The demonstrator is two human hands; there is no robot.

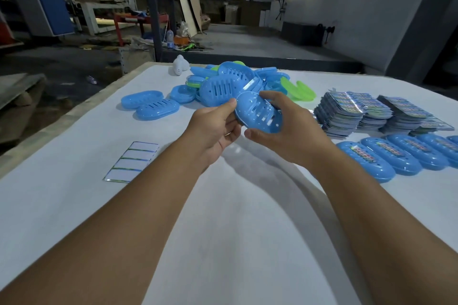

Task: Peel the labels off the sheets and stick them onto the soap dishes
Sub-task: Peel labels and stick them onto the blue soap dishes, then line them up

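Both hands hold one blue slotted soap dish up above the white table, its underside tilted toward me. My left hand pinches its left rim between thumb and fingers. My right hand grips its right side, fingers curled over the top edge and thumb below. A pile of blue and green soap dishes lies behind it. Stacks of label sheets sit at the right. A row of labelled blue dishes lies in front of them. A peeled backing sheet lies flat at the left.
Two separate blue dishes lie left of the pile. A small white object stands at the table's far edge. Beyond the table is a workshop floor with boards and clutter.
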